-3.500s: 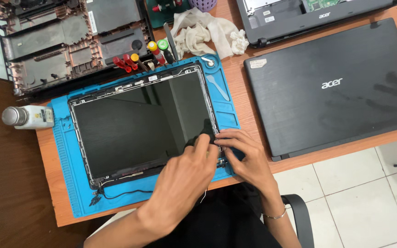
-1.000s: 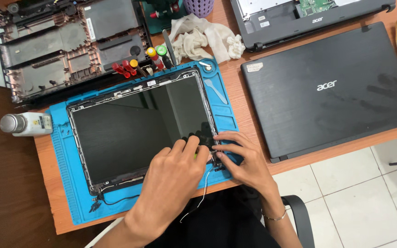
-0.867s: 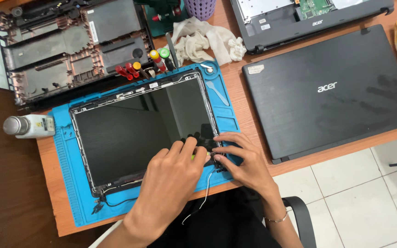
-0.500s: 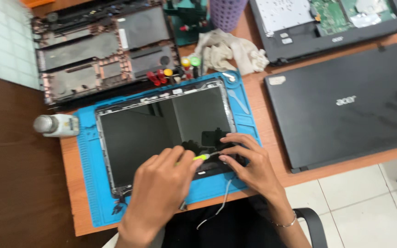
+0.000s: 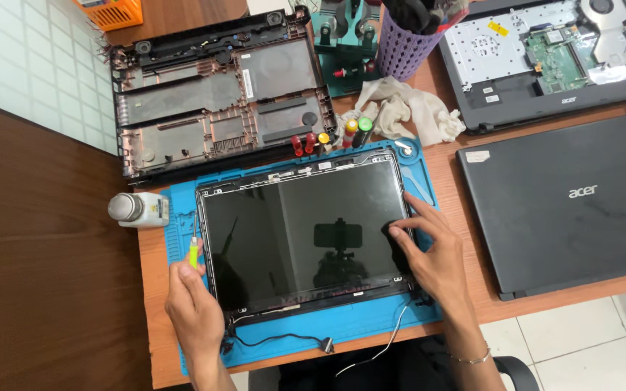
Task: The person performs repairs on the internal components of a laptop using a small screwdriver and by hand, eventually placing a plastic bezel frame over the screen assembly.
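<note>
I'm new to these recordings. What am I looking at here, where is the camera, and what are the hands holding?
This is a head-worn camera looking down at one person's bare hands over a wooden desk. The left hand holds a small green-handled screwdriver. The right hand rests its fingertips on the right edge of a bare laptop screen panel, which lies on a blue work mat. Around it: an emptied laptop base shell, a closed black laptop, a white rag and a small bottle.

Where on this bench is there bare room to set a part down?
Bare wood shows between the blue mat and closed laptop, and below the white bottle. The back, around the base shell and rag, is crowded.
</note>
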